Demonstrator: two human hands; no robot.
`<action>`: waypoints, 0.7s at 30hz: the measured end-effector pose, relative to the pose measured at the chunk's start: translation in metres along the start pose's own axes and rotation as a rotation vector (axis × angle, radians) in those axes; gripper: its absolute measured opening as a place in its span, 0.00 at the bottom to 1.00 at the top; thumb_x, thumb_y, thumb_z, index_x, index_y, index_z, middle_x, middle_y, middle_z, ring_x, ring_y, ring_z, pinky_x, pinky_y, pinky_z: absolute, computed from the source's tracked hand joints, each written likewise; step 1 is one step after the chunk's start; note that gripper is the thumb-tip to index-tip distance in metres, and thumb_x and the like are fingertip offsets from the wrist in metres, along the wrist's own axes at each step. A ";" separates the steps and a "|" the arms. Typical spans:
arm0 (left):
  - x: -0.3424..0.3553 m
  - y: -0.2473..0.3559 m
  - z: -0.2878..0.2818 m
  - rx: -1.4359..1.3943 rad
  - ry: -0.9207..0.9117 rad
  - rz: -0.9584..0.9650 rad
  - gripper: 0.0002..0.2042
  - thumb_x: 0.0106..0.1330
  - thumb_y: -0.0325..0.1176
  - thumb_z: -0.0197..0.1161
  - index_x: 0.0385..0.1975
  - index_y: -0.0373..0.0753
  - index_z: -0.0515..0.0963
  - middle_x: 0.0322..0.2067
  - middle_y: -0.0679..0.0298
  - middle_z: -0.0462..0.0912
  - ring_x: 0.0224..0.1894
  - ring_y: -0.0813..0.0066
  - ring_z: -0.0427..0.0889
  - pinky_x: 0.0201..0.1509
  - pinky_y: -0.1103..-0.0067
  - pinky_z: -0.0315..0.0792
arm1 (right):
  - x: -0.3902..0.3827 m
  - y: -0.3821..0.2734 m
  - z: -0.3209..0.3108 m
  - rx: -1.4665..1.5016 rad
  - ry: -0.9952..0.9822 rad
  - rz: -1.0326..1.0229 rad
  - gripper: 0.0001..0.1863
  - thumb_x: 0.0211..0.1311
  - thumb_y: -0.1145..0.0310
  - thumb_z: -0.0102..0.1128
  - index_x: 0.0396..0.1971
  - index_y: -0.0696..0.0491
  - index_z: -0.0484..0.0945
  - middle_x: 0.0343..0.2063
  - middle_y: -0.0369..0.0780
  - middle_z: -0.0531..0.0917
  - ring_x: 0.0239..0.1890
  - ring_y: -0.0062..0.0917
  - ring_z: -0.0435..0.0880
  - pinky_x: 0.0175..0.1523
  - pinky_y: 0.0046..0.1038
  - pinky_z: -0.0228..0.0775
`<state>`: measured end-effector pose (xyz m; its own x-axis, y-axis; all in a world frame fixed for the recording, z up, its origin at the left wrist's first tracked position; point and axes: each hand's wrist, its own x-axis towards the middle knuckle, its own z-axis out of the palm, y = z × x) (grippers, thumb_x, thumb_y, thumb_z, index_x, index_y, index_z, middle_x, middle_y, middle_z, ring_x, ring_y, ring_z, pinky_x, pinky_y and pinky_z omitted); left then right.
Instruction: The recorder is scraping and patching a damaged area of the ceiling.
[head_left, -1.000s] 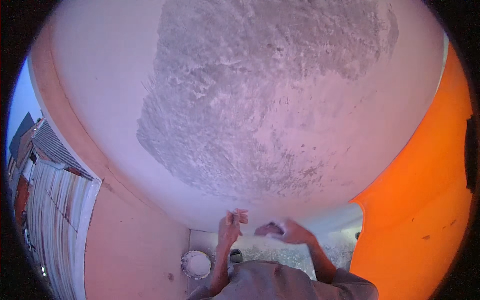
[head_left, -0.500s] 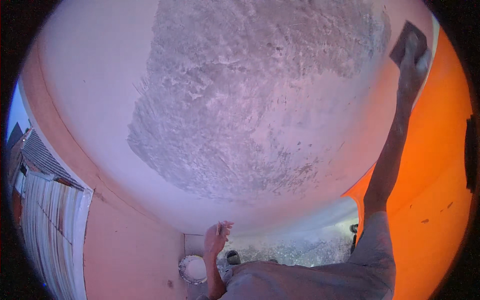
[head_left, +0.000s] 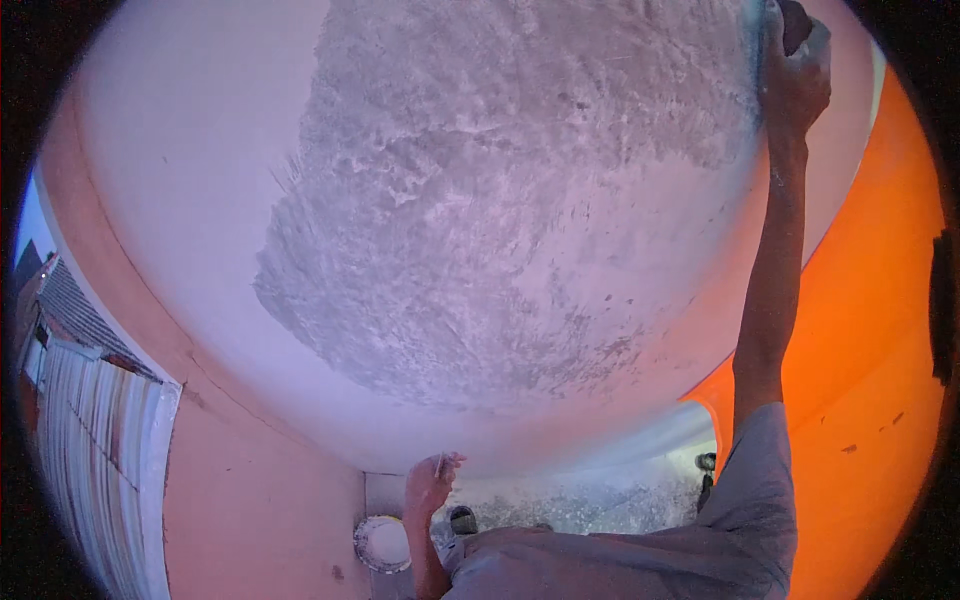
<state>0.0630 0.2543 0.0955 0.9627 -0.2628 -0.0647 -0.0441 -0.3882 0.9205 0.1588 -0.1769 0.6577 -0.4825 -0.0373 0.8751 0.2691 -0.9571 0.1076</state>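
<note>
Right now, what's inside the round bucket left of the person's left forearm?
Inside the bucket is what looks like whitish paste, with only its top surface showing. Whatever lies beneath is covered, so I can't tell how deep it goes.

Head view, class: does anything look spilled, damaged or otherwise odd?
Yes. The floor is blotched with pale spots, perhaps spilled material. At lower right, the orange wall has small dark marks, possibly chips, standing out against its colour.
</note>
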 end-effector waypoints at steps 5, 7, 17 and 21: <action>0.008 0.000 0.004 0.075 0.006 -0.060 0.15 0.73 0.40 0.49 0.43 0.45 0.85 0.32 0.61 0.87 0.23 0.68 0.83 0.33 0.68 0.77 | 0.007 0.023 0.003 -0.370 0.018 -0.082 0.17 0.69 0.54 0.55 0.37 0.56 0.72 0.33 0.53 0.77 0.38 0.52 0.78 0.42 0.47 0.68; 0.013 -0.008 0.007 0.075 0.032 0.068 0.15 0.73 0.42 0.50 0.43 0.44 0.85 0.30 0.62 0.86 0.25 0.70 0.83 0.33 0.69 0.76 | 0.010 0.003 -0.001 -0.360 -0.059 -0.033 0.18 0.69 0.55 0.54 0.36 0.57 0.73 0.30 0.52 0.77 0.36 0.51 0.78 0.40 0.45 0.69; 0.020 -0.018 0.020 0.097 -0.077 0.001 0.15 0.72 0.43 0.51 0.44 0.45 0.85 0.30 0.57 0.85 0.29 0.62 0.84 0.38 0.65 0.76 | -0.178 -0.097 -0.070 0.377 -0.908 -0.542 0.10 0.51 0.73 0.65 0.34 0.48 0.76 0.31 0.35 0.79 0.33 0.29 0.79 0.40 0.32 0.72; 0.018 0.021 0.011 0.102 -0.081 -0.042 0.14 0.71 0.41 0.52 0.44 0.46 0.85 0.33 0.57 0.86 0.32 0.57 0.84 0.40 0.63 0.77 | -0.127 -0.082 -0.047 0.122 -0.723 -0.693 0.09 0.53 0.68 0.69 0.33 0.47 0.79 0.35 0.35 0.81 0.36 0.30 0.80 0.37 0.32 0.72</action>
<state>0.0766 0.2319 0.1099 0.9397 -0.3133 -0.1370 -0.0351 -0.4870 0.8727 0.1588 -0.1074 0.5151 0.0458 0.7382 0.6730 0.2244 -0.6641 0.7131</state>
